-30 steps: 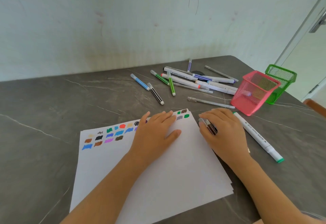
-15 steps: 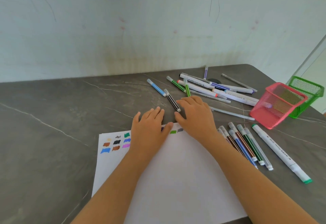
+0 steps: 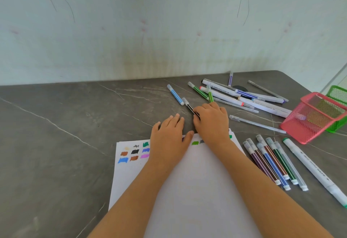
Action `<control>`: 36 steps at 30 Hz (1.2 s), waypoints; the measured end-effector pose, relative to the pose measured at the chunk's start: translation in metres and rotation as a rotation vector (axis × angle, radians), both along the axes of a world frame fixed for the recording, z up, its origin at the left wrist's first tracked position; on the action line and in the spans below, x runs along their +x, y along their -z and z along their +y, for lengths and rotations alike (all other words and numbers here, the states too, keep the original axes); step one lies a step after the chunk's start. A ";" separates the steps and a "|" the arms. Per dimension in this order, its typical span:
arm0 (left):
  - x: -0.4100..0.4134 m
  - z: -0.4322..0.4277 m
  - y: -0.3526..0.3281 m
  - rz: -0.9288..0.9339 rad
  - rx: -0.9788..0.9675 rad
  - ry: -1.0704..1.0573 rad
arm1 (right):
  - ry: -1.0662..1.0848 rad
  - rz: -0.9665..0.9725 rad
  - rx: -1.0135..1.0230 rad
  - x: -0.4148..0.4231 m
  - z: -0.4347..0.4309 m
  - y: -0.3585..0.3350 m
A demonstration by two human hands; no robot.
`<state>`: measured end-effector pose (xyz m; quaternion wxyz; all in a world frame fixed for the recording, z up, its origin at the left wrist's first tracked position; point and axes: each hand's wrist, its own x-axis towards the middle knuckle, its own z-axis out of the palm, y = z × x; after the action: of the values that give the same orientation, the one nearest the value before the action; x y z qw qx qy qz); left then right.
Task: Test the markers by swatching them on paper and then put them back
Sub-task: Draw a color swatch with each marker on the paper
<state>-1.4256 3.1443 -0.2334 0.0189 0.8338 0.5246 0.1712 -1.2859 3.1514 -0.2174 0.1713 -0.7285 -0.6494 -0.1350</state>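
At the far edge of the white sheet of paper (image 3: 197, 190), pressing down with the left hand (image 3: 169, 138), grip apart, fingers straight and reaching past the sheet onto the grey marbled bench (image 3: 56, 144). Just beyond that same edge, curling the right hand (image 3: 212, 123) over a slim black-striped marker (image 3: 188, 105) with a pale cap; grip clamped on its near end, cap end pointing away and to the left, barrel low against the bench. On the paper's far left corner, rows of small colour swatches (image 3: 135, 152): brown, black, blue, purple, green, with more partly hidden under both hands. Just right of the paper, side by side on the bench, a row of slim capped markers (image 3: 274, 162), then further right a thick white marker with green ends (image 3: 315, 170). Beyond the paper to the right, a tilted pink mesh pen basket (image 3: 311, 117), with a green mesh basket (image 3: 338, 95) just behind. Beyond the paper's far edge, near the right hand, a light blue marker (image 3: 176, 95) and a loose heap of green, purple and white markers (image 3: 244, 97).
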 end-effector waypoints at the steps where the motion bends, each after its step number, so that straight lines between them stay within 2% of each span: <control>1: 0.000 0.000 0.000 -0.003 0.001 0.000 | -0.005 0.038 0.020 0.000 -0.001 0.001; 3: 0.000 0.000 -0.001 -0.014 -0.004 -0.001 | -0.018 0.159 0.059 0.002 -0.004 0.001; 8: -0.002 -0.001 -0.007 -0.084 -0.003 -0.014 | -0.060 0.630 0.083 0.008 -0.020 -0.002; 13: -0.004 -0.004 -0.014 -0.145 0.019 -0.012 | -0.093 0.901 0.079 0.009 -0.045 -0.005; 16: -0.012 -0.005 -0.013 -0.218 0.063 -0.008 | -0.102 1.063 0.090 0.008 -0.060 -0.011; 20: -0.027 -0.013 -0.012 -0.295 0.251 0.064 | -0.127 1.379 0.105 0.003 -0.078 -0.021; 25: -0.054 -0.034 -0.020 -0.483 0.207 0.133 | -0.218 1.764 0.036 -0.015 -0.088 -0.026; 29: -0.070 -0.051 -0.019 -0.571 0.139 0.080 | -0.272 1.759 -0.110 -0.034 -0.092 -0.022; 32: -0.075 -0.058 -0.015 -0.622 0.097 0.062 | -0.280 1.747 -0.137 -0.041 -0.095 -0.021; 36: -0.072 -0.059 -0.011 -0.611 0.092 0.101 | -0.271 1.619 -0.150 -0.046 -0.096 -0.019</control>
<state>-1.4972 3.0850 -0.2220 0.1465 0.7688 0.4441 0.4362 -1.3316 3.0551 -0.1986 0.5521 -0.5252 -0.4144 0.4976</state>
